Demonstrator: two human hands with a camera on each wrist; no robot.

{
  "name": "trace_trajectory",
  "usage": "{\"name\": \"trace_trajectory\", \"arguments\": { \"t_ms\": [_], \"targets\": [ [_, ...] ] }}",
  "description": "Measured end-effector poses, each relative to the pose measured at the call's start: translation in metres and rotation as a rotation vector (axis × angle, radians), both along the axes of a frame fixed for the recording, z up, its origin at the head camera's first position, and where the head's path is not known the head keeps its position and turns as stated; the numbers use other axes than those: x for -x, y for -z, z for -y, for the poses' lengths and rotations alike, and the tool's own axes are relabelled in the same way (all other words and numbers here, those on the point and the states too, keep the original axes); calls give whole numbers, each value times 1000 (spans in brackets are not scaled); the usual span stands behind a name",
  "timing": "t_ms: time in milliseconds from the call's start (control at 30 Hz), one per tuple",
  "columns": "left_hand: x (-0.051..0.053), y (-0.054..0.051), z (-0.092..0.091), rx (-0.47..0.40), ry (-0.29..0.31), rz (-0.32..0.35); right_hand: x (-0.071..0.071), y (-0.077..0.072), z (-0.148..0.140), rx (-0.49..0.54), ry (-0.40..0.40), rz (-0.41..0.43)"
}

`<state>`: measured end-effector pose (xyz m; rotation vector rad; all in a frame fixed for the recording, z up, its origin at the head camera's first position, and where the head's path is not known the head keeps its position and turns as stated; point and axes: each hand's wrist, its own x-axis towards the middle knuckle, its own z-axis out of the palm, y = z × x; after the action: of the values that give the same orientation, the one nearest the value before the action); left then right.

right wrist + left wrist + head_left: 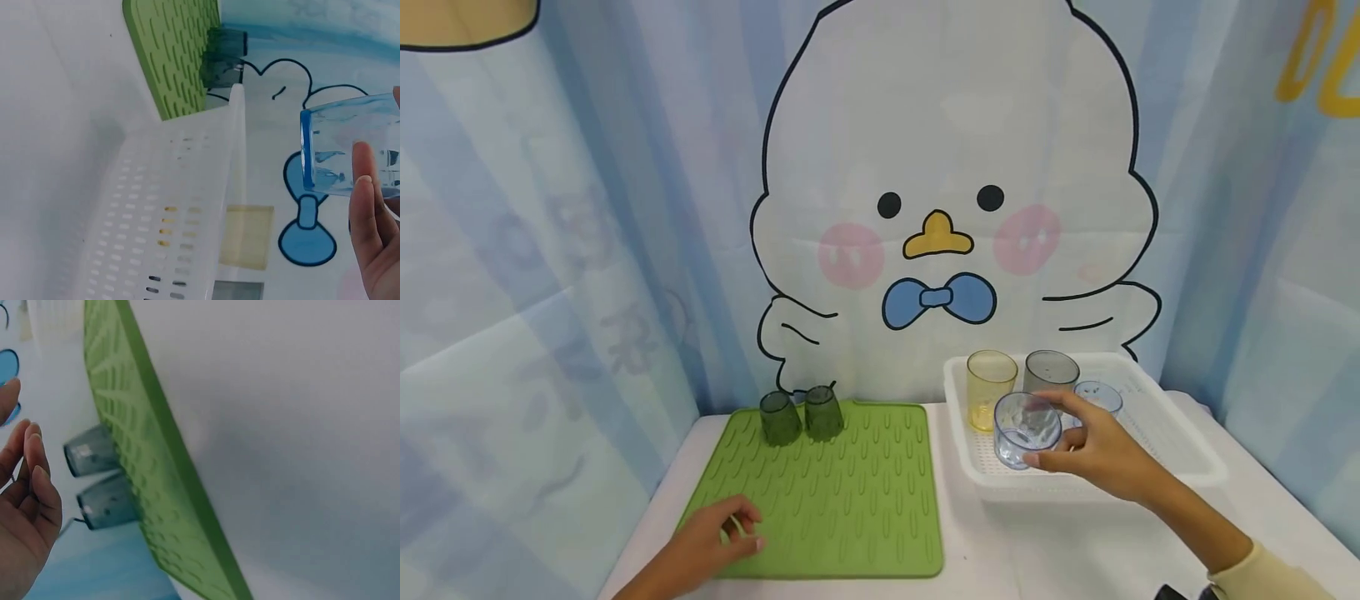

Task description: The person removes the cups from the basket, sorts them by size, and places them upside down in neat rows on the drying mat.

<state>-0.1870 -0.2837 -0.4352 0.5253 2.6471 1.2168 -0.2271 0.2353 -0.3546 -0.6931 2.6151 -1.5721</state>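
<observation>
My right hand (1101, 450) grips a clear bluish glass (1027, 433) between thumb and fingers, over the front left of a white basket (1195, 475). In the right wrist view the fingers of that hand (375, 231) lie along the blue-tinted glass (344, 147). Behind it in the basket stand a yellow glass (990, 387), a grey glass (1051, 371) and another bluish glass (1101, 397). My left hand (703, 537) holds nothing, its fingers loosely bent above the front left of a green mat (850, 517).
Two dark green glasses (780, 419) stand side by side at the mat's back left, narrow end up. The basket is to the right of the mat on a white-covered table (970, 550). Curtains with a printed cartoon figure (955, 125) hang behind and at both sides.
</observation>
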Motion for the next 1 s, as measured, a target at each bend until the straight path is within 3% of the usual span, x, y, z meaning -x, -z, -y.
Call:
{"name": "trace_trajectory", "arguments": {
  "t_ms": [233,500,700,1000],
  "targets": [
    [-6,-14,-36,-21,28,-5,-19,1,19,64,-72,-29],
    [-15,-29,-73,-42,76,-4,-38,4,39,161,-225,-23],
    [-22,-38,-96,-67,110,-43,-53,7,54,197,-297,0],
    [-33,-48,-126,-98,132,-158,-66,6,70,131,-249,72]
  ]
}}
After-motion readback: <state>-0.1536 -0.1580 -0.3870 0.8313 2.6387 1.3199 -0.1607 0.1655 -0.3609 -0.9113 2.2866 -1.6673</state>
